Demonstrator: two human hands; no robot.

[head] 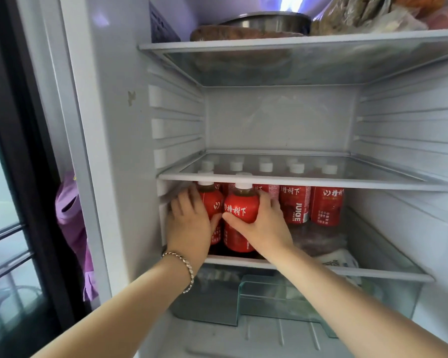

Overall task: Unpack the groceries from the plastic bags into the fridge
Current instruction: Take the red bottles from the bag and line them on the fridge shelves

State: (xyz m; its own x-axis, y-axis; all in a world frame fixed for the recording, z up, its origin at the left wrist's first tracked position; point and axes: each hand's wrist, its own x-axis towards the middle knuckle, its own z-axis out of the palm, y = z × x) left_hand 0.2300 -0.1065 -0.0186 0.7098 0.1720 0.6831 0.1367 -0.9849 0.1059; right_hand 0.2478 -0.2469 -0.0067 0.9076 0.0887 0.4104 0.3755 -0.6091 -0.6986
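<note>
Between your two hands, on the fridge's lower shelf point(373, 273), your right hand point(263, 226) grips a red juice bottle point(241, 210) while your left hand point(189, 223) wraps the neighbouring bottle point(212, 202) just beside it.

There is one view only, from a camera on the person's head. It faces forward and a little down, straight into the open fridge point(282, 117), from close range. The wide lens bends the shelf edges at the sides. The top shelf point(295, 43) is near the upper edge, the middle shelf point(305, 180) lies about the centre, and the drawer point(269, 293) is low. Both forearms come in from the bottom edge. At far left, a dark window frame point(16, 151) is seen beside the fridge wall.
</note>
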